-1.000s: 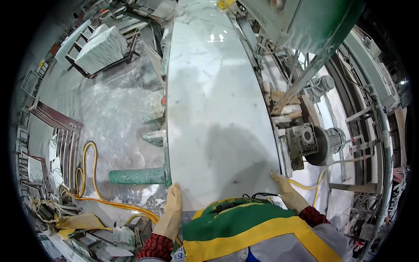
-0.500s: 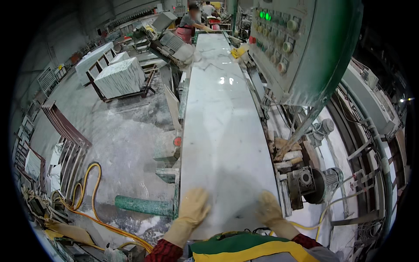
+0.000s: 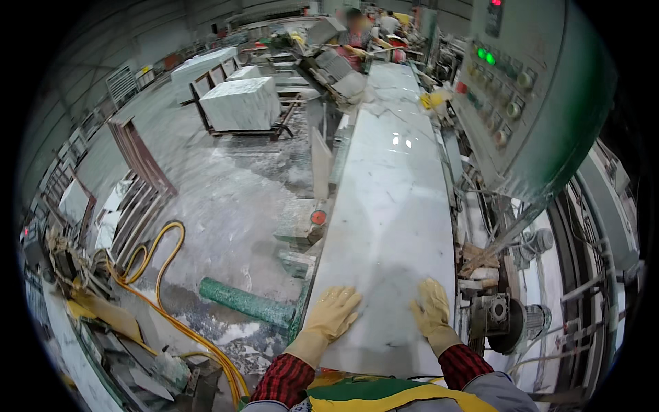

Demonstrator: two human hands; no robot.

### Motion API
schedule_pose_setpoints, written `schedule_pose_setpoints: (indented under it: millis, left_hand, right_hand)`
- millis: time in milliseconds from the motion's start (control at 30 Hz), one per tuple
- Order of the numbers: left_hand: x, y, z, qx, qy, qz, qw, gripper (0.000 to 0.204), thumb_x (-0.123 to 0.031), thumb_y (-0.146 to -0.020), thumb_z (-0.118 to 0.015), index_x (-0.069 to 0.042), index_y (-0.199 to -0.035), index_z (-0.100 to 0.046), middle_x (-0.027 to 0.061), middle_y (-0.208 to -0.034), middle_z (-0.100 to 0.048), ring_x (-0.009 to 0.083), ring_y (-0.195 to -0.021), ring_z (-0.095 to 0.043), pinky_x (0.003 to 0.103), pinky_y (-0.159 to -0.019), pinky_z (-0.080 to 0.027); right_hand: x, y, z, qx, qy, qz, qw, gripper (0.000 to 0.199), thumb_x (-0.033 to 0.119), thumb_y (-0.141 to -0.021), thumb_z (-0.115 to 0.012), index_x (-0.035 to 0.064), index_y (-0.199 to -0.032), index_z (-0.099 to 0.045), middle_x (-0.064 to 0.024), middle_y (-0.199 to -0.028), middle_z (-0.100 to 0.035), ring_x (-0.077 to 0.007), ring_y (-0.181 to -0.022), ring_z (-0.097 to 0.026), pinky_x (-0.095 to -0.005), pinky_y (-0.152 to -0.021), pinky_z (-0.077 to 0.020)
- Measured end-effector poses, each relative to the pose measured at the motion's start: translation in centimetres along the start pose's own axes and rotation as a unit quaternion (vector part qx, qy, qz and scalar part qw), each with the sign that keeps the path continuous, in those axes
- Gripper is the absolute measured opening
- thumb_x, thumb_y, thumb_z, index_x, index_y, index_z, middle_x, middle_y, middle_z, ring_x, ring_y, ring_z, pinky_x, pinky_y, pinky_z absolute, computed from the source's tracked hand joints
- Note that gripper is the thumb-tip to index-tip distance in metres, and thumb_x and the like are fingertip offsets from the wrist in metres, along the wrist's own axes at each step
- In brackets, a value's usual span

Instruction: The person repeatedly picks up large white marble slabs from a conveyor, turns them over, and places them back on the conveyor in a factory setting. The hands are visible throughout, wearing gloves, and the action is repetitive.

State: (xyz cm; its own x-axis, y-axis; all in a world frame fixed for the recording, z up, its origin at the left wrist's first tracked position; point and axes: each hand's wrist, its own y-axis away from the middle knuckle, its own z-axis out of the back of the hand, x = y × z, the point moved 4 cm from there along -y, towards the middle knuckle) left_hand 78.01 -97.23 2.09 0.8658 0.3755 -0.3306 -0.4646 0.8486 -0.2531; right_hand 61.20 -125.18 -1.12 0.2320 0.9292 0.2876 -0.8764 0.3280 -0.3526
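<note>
A long, wet, white marble slab (image 3: 391, 240) with faint grey veins stretches away from me along a narrow machine bed. My left hand (image 3: 334, 312), in a cream rubber glove, rests flat near the slab's left edge with its fingers apart. Across from it, my right hand (image 3: 432, 310), gloved alike, lies flat by the right edge, fingers pointing away from me. Neither hand grips anything. Bare slab shows between them.
A control cabinet (image 3: 528, 96) with green lights overhangs the right side. Motors (image 3: 511, 319) sit below it. At left are a green pipe (image 3: 247, 302), a yellow hose (image 3: 165, 302), marble blocks (image 3: 241, 104) and metal racks (image 3: 141, 154). Another person (image 3: 353, 41) stands at the far end.
The view has swung left, so the slab and cabinet appear farther right. My right hand has spread flatter and lies more fully on the slab. The far person now stands more upright.
</note>
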Motion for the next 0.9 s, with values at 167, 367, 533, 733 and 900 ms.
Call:
schedule_pose_setpoints:
  millis: [167, 367, 533, 733, 900]
  left_hand:
    - [-0.5, 1.6, -0.5, -0.057, -0.027, 0.016, 0.998, 0.039, -0.027, -0.104, -0.068, -0.012, -0.140, -0.061, 0.0148, -0.148, -0.066, 0.0382, -0.141, -0.059, 0.052, -0.122, -0.044]
    - [-1.1, 12.0, 3.1, -0.045, -0.069, 0.145, 0.986, 0.040, -0.021, -0.103, -0.068, -0.011, -0.141, -0.061, 0.0164, -0.142, -0.066, 0.0404, -0.133, -0.062, 0.052, -0.113, -0.049]
    - [-5.4, 28.3, 1.8, -0.101, -0.070, 0.335, 0.934, 0.049, -0.019, -0.104, -0.069, -0.008, -0.151, -0.058, 0.0236, -0.148, -0.063, 0.0466, -0.137, -0.059, 0.054, -0.116, -0.048]
    - [-16.2, 46.1, -2.2, -0.085, -0.039, 0.551, 0.829, 0.055, -0.024, -0.106, -0.069, -0.005, -0.156, -0.058, 0.0270, -0.156, -0.062, 0.0508, -0.145, -0.055, 0.056, -0.123, -0.045]
    - [-18.9, 47.5, -3.7, -0.154, -0.027, 0.550, 0.820, 0.055, -0.027, -0.104, -0.073, -0.007, -0.155, -0.064, 0.0258, -0.154, -0.066, 0.0493, -0.145, -0.059, 0.055, -0.125, -0.046]
  right_hand:
    - [-2.7, -1.1, -0.2, 0.024, 0.001, -0.005, 1.000, 0.058, 0.025, -0.100, -0.072, 0.0046, -0.154, -0.063, -0.0263, -0.159, -0.061, -0.0484, -0.153, -0.050, -0.0565, -0.131, -0.0359]
    - [-3.5, -2.5, -2.0, -0.022, -0.017, 0.015, 1.000, 0.058, 0.018, -0.095, -0.073, 0.0037, -0.150, -0.063, -0.0258, -0.154, -0.061, -0.0485, -0.147, -0.052, -0.0567, -0.126, -0.0402]
    - [-6.5, -1.8, -5.2, -0.077, 0.121, 0.104, 0.984, 0.059, 0.018, -0.101, -0.066, -0.0014, -0.157, -0.060, -0.0253, -0.165, -0.056, -0.0474, -0.153, -0.050, -0.0553, -0.134, -0.0329]
    - [13.8, -1.1, -3.8, 0.254, 0.040, 0.170, 0.951, 0.048, 0.022, -0.100, -0.063, 0.0041, -0.145, -0.066, -0.0202, -0.152, -0.065, -0.0393, -0.140, -0.061, -0.0529, -0.126, -0.0422]
    - [25.3, 0.6, -5.9, 0.056, -0.168, 0.402, 0.898, 0.033, 0.022, -0.094, -0.068, 0.0047, -0.122, -0.071, -0.0182, -0.130, -0.071, -0.0359, -0.128, -0.064, -0.0485, -0.116, -0.0489]
